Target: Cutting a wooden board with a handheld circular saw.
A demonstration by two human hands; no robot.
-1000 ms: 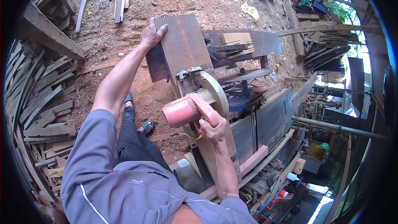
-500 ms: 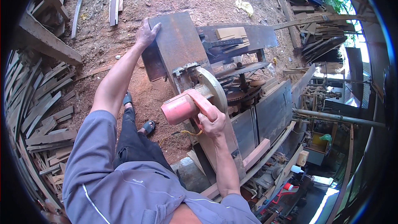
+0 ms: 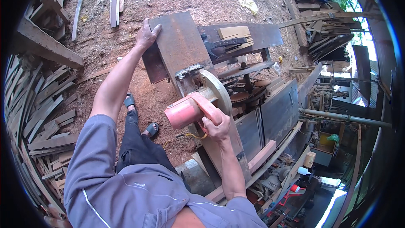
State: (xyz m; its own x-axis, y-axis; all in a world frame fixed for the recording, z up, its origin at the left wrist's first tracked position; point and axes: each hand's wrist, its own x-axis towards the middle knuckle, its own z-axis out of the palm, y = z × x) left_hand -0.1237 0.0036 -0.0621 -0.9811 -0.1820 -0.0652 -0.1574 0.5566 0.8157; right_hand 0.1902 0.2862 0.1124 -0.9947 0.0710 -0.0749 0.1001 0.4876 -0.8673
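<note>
My right hand (image 3: pixel 218 126) is wrapped round the handle of a red circular saw (image 3: pixel 183 113). The saw has a barrel-shaped motor and a pale round blade guard (image 3: pixel 219 88); its blade is hidden under the guard. It sits over a long, rust-brown flat plate (image 3: pixel 179 38) that runs from near my body to the far end. With my left arm stretched out, my left hand (image 3: pixel 147 36) grips the plate's far left corner, thumb on top and the other fingers mostly hidden over the edge. A yellow cord (image 3: pixel 196 135) hangs below the saw.
Right of the plate stand a machine with toothed wheels (image 3: pixel 242 96) and dark metal panels (image 3: pixel 278 109). Short wood pieces (image 3: pixel 236 34) lie on a metal sheet beyond. Stacked offcuts (image 3: pixel 46 105) line the left. Sawdust covers the ground (image 3: pixel 126 80) around my sandalled feet.
The view has shifted slightly. Both hands keep their grips, and the saw stays at about the same place on the plate.
</note>
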